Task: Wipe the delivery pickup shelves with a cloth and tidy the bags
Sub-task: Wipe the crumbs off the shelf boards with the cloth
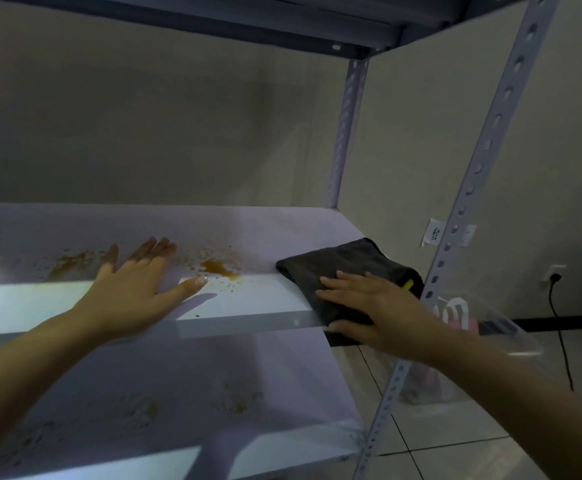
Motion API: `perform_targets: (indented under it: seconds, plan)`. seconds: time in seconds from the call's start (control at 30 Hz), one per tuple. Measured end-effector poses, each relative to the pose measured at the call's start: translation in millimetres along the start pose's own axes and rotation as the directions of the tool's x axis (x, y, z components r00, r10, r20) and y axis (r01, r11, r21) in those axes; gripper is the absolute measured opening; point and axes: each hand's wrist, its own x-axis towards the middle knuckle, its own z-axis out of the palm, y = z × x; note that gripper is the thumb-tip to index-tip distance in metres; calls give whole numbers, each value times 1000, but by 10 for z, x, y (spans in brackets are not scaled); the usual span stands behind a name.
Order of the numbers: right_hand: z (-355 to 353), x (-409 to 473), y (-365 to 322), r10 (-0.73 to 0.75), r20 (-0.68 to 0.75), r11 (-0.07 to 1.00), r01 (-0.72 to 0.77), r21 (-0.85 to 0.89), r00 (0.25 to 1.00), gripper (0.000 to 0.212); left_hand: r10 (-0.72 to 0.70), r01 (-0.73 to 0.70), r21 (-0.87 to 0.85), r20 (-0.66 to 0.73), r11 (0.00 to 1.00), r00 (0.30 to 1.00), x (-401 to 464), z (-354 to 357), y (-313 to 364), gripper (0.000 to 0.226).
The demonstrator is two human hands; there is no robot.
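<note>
Cloth [348,268]: dark grey, folded, lying at the right end of the middle shelf [275,299], overhanging its front edge beside the front right upright [469,202].
Right hand [372,306]: flat on the cloth, fingers spread and pointing left, palm down, pressing it against the shelf; nothing pinched.
Left hand [137,289]: open, fingers extended, palm flat on the shelf surface left of centre, thumb out toward the right; holds nothing.
Brown stain [218,268]: wet patch with scattered droplets, on the shelf between the two hands, just beyond the left thumb.
Second stain [71,263]: smeared brown, toward the shelf's left end, beyond the left hand.
Lower shelf [192,393]: pale, with faint brownish marks [237,403].
Clear plastic bag [462,327]: outside the shelf's right end, behind the right forearm; contents indistinct, pink and white.
Paper label [435,232]: on the wall near the upright.
Wall socket [556,273]: with a black cord hanging.
</note>
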Motion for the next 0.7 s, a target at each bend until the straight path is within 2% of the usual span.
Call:
perform_targets:
  seconds: [0.2,0.3,0.4,0.47,0.57,0.7]
  plan:
    - [-53,-155,299,-9,-119,996,-2,-86,993,47,0,0,-24,6,1000,1000,14,-3,-5,118]
    - [56,-23,141,10,-81,1000,-8,25,997,37,-6,7,-25,6,1000,1000,15,-2,1,120]
    - [114,57,43,11,-88,995,-2,102,996,54,-13,13,-36,13,999,1000,4,-15,16,123]
    - [61,-19,161,7,-81,998,-2,67,997,58,-19,20,-55,20,998,1000,0,-23,17,125]
    - [-15,-175,306,35,-83,999,-34,12,996,54,-9,9,-39,18,999,1000,15,-22,18,123]
    - [21,-19,88,40,-9,996,-39,75,999,35,-6,7,-16,21,1000,1000,29,-8,18,123]
